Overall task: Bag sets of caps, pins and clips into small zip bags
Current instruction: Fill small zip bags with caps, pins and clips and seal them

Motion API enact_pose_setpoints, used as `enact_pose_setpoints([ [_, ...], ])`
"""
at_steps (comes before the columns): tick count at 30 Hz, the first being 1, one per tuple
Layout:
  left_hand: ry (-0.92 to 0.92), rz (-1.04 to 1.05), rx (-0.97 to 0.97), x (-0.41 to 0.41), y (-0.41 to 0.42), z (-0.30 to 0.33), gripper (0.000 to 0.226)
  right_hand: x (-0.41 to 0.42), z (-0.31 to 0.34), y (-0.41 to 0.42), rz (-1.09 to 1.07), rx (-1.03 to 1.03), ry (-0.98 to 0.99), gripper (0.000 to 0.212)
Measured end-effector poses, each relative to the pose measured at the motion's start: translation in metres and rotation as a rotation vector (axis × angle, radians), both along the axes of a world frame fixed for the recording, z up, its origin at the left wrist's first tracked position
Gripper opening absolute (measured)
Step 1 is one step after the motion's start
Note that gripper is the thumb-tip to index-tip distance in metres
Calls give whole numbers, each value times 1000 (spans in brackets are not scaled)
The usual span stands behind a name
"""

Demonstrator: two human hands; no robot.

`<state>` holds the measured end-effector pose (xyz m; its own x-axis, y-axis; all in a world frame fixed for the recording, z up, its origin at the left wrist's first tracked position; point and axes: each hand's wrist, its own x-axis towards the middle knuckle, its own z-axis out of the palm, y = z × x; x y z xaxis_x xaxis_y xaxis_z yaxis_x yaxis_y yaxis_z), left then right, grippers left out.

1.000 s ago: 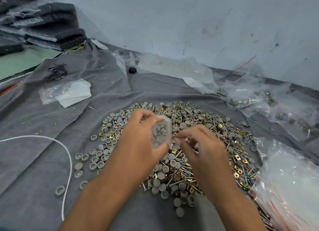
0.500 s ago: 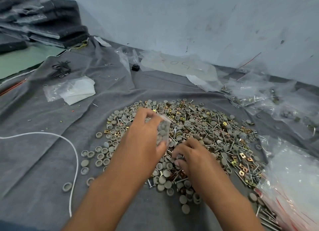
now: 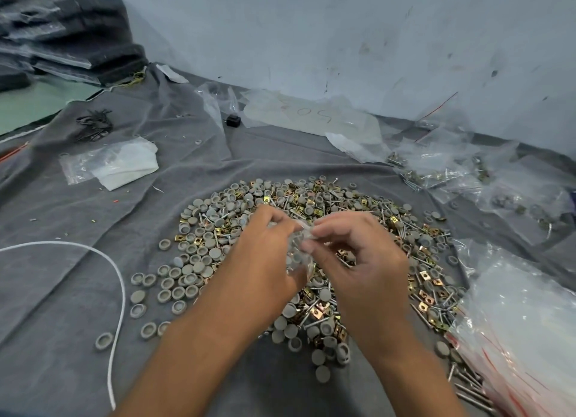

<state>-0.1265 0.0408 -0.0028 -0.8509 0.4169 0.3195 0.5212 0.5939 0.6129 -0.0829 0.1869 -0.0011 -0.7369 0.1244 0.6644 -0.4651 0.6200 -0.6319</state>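
Note:
A wide heap of grey caps, steel pins and brass clips lies on a grey cloth. Over the heap my left hand grips a small clear zip bag with grey caps inside. My right hand pinches the bag's top edge with thumb and forefinger. Both hands meet at the bag, and my fingers hide most of it.
A stack of empty zip bags with red strips lies at the right. Filled bags are scattered at the back right near the wall. A white cord curves at the left, with a plastic bag and dark packs beyond.
My right hand has lifted from the heap and come up to the bag's top edge. My left hand keeps holding the bag in about the same place.

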Motion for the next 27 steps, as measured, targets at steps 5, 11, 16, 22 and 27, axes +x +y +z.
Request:
enact_pose_setpoints([
  [5, 0, 7, 31, 0, -2, 1, 34, -1, 0, 2, -55, 93, 88, 12],
  [11, 24, 1, 14, 0, -2, 2, 25, -1, -4, -1, -43, 272, 94, 17],
  [16, 33, 58, 29, -4, -8, 1, 40, -2, -8, 19, -52, 273, -242, 9],
  [22, 37, 93, 28, -6, -10, 0, 43, -1, -31, 16, -9, 626, -577, 21],
  [27, 30, 95, 25, -6, -11, 1, 45, -2, -29, 14, -47, 625, -542, 6],
])
